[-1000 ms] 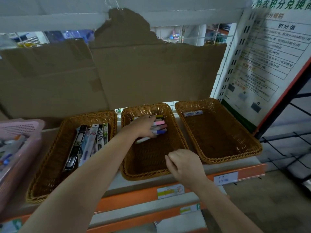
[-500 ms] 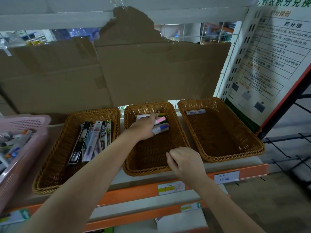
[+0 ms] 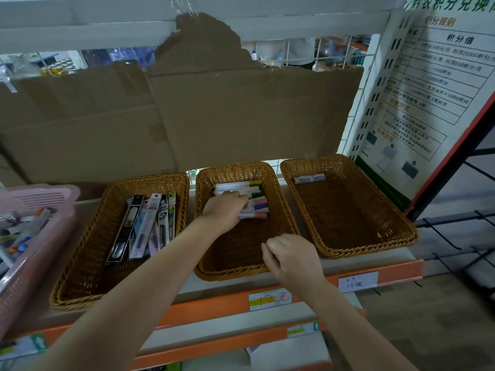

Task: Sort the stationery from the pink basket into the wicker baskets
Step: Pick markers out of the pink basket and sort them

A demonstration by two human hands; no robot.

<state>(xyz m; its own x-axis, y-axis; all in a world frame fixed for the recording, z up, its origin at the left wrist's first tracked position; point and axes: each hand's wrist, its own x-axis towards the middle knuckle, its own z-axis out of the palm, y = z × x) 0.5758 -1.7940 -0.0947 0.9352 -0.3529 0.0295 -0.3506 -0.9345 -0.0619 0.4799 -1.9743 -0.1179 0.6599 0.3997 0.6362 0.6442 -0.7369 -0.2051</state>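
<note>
Nearest the camera, two bare forearms reached in over the orange-edged shelf (image 3: 396,269). The right hand (image 3: 293,259) sat at the front rim of the middle wicker basket (image 3: 284,218), fingers curled under; whether they gripped the rim or held nothing could not be told. Farther in, the left hand (image 3: 225,208) lay inside that basket, fingers bent down onto a stack of markers (image 3: 255,207) with pink, blue and green caps, touching them; a firm grip could not be made out. Markers were piled toward the basket's far end.

Left wicker basket (image 3: 80,277): long packaged pens (image 3: 146,224) lying lengthwise, side by side. Right wicker basket (image 3: 388,218): two small white erasers (image 3: 309,178) against the far wall. The pink basket (image 3: 40,195) stood at far left, with mixed stationery (image 3: 21,231) inside.

Behind the baskets, brown cardboard (image 3: 227,116) leaned upright. A printed poster (image 3: 428,89) hung at right.
</note>
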